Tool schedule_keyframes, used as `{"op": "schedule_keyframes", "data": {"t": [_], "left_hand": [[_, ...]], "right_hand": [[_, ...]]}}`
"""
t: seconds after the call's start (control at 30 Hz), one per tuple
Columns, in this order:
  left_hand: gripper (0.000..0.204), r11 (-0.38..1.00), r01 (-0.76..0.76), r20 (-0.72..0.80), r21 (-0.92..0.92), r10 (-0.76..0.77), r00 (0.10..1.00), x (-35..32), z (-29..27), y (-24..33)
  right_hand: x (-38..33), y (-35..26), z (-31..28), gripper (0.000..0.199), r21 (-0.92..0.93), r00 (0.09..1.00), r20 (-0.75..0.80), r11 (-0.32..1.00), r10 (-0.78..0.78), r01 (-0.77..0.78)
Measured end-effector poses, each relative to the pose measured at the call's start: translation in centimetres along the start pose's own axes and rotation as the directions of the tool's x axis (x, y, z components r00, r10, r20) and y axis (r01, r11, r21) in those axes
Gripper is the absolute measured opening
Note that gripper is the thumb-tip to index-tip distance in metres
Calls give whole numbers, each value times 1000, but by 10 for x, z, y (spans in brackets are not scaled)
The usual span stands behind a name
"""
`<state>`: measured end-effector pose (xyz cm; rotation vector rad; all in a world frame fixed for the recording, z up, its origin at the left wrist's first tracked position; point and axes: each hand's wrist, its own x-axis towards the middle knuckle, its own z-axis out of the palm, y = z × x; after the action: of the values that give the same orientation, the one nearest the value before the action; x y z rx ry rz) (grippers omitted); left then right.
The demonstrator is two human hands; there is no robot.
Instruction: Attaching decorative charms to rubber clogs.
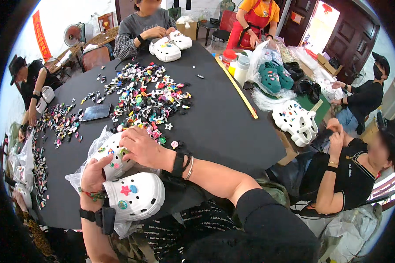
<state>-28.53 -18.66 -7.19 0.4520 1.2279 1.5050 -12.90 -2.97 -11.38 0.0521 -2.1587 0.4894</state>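
Observation:
A white clog [113,143] with colourful charms in its holes is gripped at the near left by my left hand [93,175], thumb along its side. My right hand [145,149] bends over the top of the same clog, its fingers closed down at a green charm [123,152]; the fingertips partly cover it. Close to me lies a second white clog [148,193], bearing a pink star charm [125,190], a blue one and a round green one. Crumpled clear plastic [81,175] sticks out beneath the clogs.
Loose shoe charms [140,94] lie heaped on the dark table [224,127], beside a phone [97,112]. A yellow ruler strip [239,90], bottles [241,70], green clogs [274,78] and white clogs [294,120] are at the right. Several people sit or stand around, some handling white clogs.

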Motion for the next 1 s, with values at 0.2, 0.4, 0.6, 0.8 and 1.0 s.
{"op": "schedule_keyframes", "data": {"t": [0.2,0.4,0.6,0.8,1.0], "left_hand": [[35,999,-38,-6,26,38,999,-5,6,3],[33,996,-68,68,59,64,996,-7,12,5],[26,994,-19,-29,110,22,999,-3,5,3],[23,988,-3,14,152,1,1000,5,-3,2],[20,973,-27,46,227,17,999,5,-7,3]], "right_hand": [[11,-7,-12,35,-76,989,142,996,-39,50],[34,-14,-22,25,-205,912,409,978,41,48],[59,-29,-14,22,-420,690,713,864,125,278],[77,-43,-11,20,-468,443,857,760,265,451],[66,-25,-9,15,-385,558,828,776,52,500]]}}
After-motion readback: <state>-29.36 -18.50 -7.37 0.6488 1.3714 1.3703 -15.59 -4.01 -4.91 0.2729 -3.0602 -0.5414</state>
